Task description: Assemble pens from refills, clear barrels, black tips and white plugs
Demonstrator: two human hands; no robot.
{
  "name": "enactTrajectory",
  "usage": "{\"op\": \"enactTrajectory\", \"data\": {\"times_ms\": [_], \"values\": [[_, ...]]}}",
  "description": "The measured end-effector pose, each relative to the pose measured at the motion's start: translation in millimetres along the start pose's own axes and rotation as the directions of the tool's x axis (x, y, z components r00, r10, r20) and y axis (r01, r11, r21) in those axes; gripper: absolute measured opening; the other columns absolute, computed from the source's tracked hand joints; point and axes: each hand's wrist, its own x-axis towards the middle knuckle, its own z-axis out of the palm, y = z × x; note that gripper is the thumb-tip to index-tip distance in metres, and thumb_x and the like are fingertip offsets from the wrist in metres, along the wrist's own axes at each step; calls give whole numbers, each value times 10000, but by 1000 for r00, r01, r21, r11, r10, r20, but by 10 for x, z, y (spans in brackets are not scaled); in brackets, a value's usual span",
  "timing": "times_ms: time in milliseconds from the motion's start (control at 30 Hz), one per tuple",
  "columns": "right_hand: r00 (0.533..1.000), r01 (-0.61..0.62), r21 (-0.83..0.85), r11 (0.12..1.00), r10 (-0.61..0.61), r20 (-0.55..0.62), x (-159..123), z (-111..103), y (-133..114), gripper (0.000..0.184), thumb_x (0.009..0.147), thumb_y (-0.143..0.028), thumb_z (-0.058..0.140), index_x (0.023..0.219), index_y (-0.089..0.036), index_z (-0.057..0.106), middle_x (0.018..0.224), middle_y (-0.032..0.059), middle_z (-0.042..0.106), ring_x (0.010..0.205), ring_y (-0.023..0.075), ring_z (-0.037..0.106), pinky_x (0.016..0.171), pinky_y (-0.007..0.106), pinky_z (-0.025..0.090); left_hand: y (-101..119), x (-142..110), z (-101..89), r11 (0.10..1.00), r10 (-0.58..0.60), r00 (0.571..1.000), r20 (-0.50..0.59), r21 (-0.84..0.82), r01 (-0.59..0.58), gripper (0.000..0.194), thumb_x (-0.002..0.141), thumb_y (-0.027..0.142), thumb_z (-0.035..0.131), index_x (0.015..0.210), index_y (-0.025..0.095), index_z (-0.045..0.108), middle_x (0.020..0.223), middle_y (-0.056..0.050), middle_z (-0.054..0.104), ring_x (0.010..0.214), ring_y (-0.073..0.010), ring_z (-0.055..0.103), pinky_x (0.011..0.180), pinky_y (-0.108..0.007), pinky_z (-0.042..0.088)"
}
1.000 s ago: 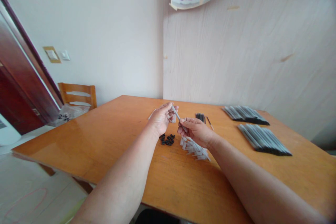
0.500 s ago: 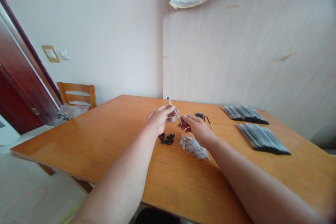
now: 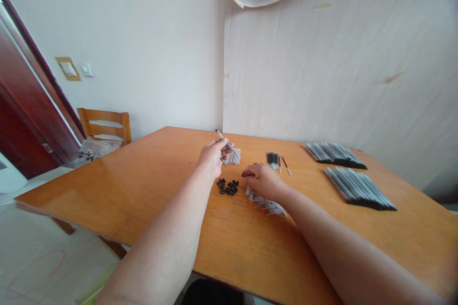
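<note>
Slanting up to the left, a slim translucent pen [image 3: 229, 145] with a dark far end is pinched in my left hand [image 3: 212, 158]. My right hand [image 3: 264, 180] is at the left part of a pile of clear pen caps [image 3: 266, 204], partly covering it. Its fingers are curled down and close together; whatever they hold, if anything, is hidden. Small black plugs [image 3: 229, 190] lie in a loose group between my forearms. Behind my left hand is a row of clear barrels [image 3: 234, 158], partly covered by that hand and the pen.
Dark ink refills [image 3: 272, 159] lie beyond my right hand, with a couple apart beside them. Two rows of capped pens [image 3: 359, 189] [image 3: 334, 156] lie at the right. A wooden chair [image 3: 107, 126] with a plastic bag [image 3: 96, 148] stands past the table's left edge.
My right hand has let go of the pen and moved down to the clear cap pile. My left hand has carried the pen left, uncovering more of the barrels. The view has shifted slightly.
</note>
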Motion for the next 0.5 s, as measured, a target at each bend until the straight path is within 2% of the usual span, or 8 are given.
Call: {"op": "enactTrajectory", "data": {"times_ms": [200, 500], "values": [[990, -133, -77, 988, 136, 35, -6, -57, 117, 164, 760, -241, 560, 821, -195, 705, 819, 43, 706, 725, 161, 604, 602, 247, 372, 17, -8, 10, 1000, -11, 1000, -9, -3, 11, 159, 721, 256, 717, 786, 156, 612, 745, -48, 703, 569, -95, 590, 515, -203, 351], [991, -101, -207, 973, 116, 63, -26, -13, 110, 142, 766, -298, 605, 815, -200, 695, 862, 71, 690, 780, 177, 596, 663, 258, 375, -20, 38, -13, 1000, -10, 1000, -4, 6, 10, 157, 740, 274, 704, 811, 164, 618, 752, -42, 703, 559, -88, 580, 527, -208, 356]]}}
